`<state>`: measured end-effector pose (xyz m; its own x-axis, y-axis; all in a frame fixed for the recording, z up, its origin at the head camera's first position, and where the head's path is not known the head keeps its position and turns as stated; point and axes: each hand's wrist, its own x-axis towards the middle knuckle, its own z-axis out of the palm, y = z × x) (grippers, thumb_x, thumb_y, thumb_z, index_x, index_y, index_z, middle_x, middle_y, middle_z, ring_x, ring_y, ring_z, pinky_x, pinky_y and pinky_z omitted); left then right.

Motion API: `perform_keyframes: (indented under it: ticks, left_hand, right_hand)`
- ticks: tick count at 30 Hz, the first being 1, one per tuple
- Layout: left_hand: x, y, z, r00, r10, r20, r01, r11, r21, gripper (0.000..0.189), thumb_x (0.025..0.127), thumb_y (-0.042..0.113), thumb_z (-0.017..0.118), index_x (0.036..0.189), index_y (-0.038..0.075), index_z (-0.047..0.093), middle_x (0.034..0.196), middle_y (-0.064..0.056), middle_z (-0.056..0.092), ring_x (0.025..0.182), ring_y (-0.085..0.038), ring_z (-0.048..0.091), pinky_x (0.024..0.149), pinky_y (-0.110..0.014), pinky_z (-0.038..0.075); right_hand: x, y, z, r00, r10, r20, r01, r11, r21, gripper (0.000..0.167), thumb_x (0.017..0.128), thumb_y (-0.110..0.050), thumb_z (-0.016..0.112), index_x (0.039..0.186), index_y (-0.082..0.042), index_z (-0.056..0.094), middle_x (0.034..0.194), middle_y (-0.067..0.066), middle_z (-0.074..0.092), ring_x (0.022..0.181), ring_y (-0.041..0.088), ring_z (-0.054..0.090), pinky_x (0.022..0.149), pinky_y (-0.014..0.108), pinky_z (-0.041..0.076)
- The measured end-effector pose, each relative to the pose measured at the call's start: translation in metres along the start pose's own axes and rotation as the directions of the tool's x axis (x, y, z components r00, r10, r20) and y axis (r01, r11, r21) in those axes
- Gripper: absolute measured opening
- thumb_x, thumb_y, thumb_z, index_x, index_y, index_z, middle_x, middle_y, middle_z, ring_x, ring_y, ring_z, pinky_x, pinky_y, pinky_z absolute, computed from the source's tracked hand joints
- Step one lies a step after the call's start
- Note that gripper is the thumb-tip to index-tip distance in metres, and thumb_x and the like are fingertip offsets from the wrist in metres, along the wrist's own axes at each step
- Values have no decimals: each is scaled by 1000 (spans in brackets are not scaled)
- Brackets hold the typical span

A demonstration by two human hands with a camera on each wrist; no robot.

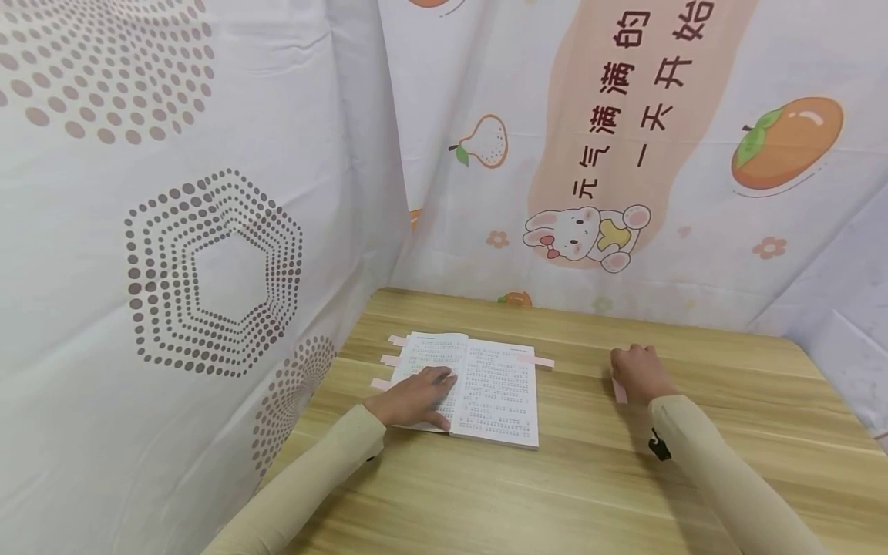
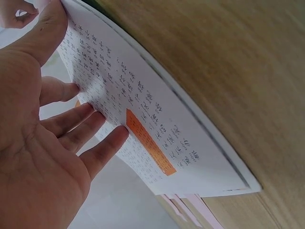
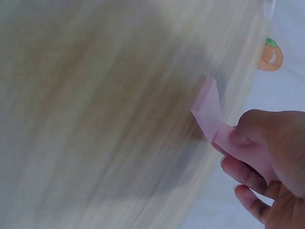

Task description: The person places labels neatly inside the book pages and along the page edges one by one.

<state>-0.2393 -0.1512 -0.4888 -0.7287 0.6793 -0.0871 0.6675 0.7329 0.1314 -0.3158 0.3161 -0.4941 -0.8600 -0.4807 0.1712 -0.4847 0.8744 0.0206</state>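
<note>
An open book with printed pages lies on the table. My left hand rests on its left page with fingers spread, their tips on the paper near an orange strip. Pink sticky tabs stick out from the book's left edge, and another pink tab crosses the right page's edge. Well to the right of the book, my right hand pinches a pink sticky note between thumb and fingers. A thick pink sticky-note pad meets the held piece at its end, over the tabletop.
The wooden table reaches back to a white printed curtain. Another white curtain with dotted patterns hangs close along the left side. A pale cloth hangs at the right.
</note>
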Motion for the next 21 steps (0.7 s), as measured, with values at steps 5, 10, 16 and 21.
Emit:
perform_keyframes:
  ticks: [5,10,16,21]
  left_hand:
    - [0,0,0,1000,1,-6,-1,1000,4,96,86,57,69,155,-3,39,160,-22,36,145,-35,39,114,-45,40]
    - [1,1,0,1000,3,-9,-3,1000,16,96,86,57,69,155,-3,40,159,-21,37,145,-35,39,114,-45,41]
    - [1,1,0,1000,8,-10,-8,1000,27,95,87,57,68,154,-3,40,159,-21,37,144,-35,40,114,-45,40]
    - [1,1,0,1000,2,-6,-2,1000,19,95,87,57,68,155,-3,40,159,-21,37,145,-35,39,114,-46,40]
  right_hand:
    - [-1,5,-2,998,55,13,-57,992,117,11,93,-1,68,83,-5,65,73,5,61,71,27,57,75,60,46]
    - [-3,6,-6,998,68,12,-69,984,164,11,95,-2,65,85,-6,65,73,2,58,68,22,52,73,55,45]
    - [-6,7,-5,995,93,-27,-85,972,217,6,94,0,63,91,0,67,76,7,62,67,25,55,66,49,49]
    - [-6,10,-2,991,125,-51,-109,963,246,7,95,-4,64,95,3,67,81,14,67,71,32,62,67,52,52]
